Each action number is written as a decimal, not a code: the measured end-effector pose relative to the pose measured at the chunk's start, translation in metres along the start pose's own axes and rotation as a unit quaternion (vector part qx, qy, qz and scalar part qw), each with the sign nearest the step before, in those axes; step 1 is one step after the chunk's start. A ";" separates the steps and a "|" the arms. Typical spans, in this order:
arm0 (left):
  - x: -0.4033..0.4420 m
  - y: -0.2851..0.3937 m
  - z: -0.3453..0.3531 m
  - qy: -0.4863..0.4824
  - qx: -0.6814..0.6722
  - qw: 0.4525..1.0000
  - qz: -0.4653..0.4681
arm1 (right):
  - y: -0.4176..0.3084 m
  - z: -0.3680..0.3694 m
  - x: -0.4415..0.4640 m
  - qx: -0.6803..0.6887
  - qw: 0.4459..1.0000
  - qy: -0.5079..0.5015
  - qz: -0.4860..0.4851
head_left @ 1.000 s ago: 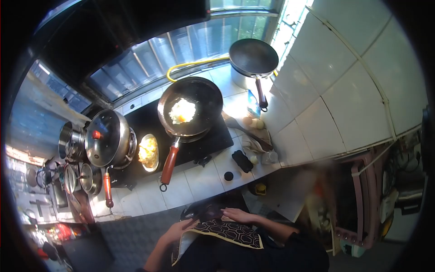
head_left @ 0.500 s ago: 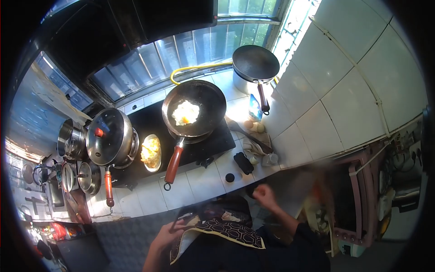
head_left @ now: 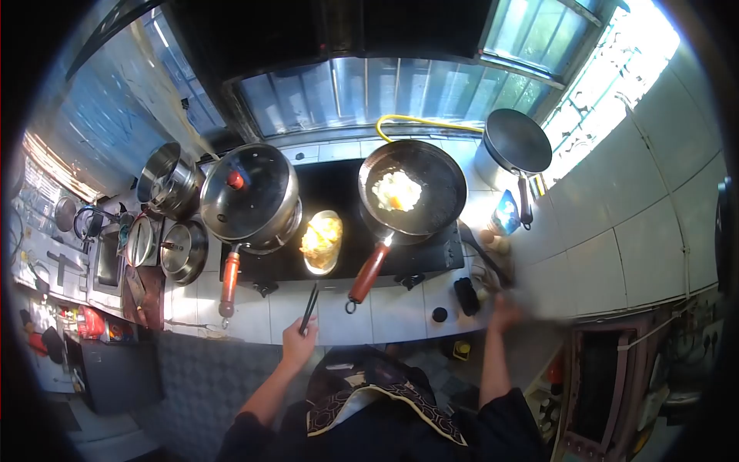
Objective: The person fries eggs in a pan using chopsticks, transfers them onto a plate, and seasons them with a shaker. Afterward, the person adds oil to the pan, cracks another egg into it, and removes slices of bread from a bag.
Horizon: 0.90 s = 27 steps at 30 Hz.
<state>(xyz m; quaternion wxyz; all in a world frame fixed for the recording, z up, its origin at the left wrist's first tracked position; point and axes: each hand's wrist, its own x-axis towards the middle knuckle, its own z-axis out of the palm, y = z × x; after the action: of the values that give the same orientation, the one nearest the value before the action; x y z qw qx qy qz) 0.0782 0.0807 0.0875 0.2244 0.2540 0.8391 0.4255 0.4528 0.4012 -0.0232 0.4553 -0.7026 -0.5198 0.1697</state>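
My left hand [head_left: 300, 343] is closed round a pair of dark chopsticks [head_left: 309, 308] at the counter's front edge. Their tips point up, just below an oval plate [head_left: 324, 269] of yellow cooked food. My right hand [head_left: 505, 312] reaches over the right end of the counter; motion blurs its fingers. A blurred greyish thing [head_left: 523, 300] shows beside them, and I cannot tell whether they hold it. A frying pan [head_left: 439, 204] on the stove contains a white and yellow egg [head_left: 397, 191]; its wooden handle [head_left: 370, 273] points toward me.
Left of the plate stands a lidded pan [head_left: 262, 189], its handle [head_left: 229, 285] over the counter edge. A steel pot [head_left: 165, 181] is farther left. At right are a black case [head_left: 466, 296], a round black lid [head_left: 439, 314], a blue packet [head_left: 506, 214] and a covered pot [head_left: 517, 142].
My left hand has come up from the apron to the counter edge, chopsticks upright. My right hand has moved from below the counter onto its right end. The view has turned.
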 end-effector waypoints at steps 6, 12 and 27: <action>0.097 0.008 0.040 0.133 -0.062 0.988 -0.051 | -0.115 -0.060 -0.068 0.141 0.989 -0.038 -0.038; 0.130 0.005 0.043 0.111 0.015 0.992 -0.059 | -0.150 -0.078 -0.143 0.159 0.987 -0.013 0.009; 0.116 -0.037 0.035 0.041 -0.209 0.977 0.001 | -0.190 -0.090 -0.206 0.310 0.950 -0.005 0.039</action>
<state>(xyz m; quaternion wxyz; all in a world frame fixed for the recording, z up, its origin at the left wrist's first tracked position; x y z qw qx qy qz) 0.0005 0.1543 0.0191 0.2374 0.1846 0.7396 0.6021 0.3247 0.1852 0.1306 0.6413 -0.5455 -0.4157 0.3440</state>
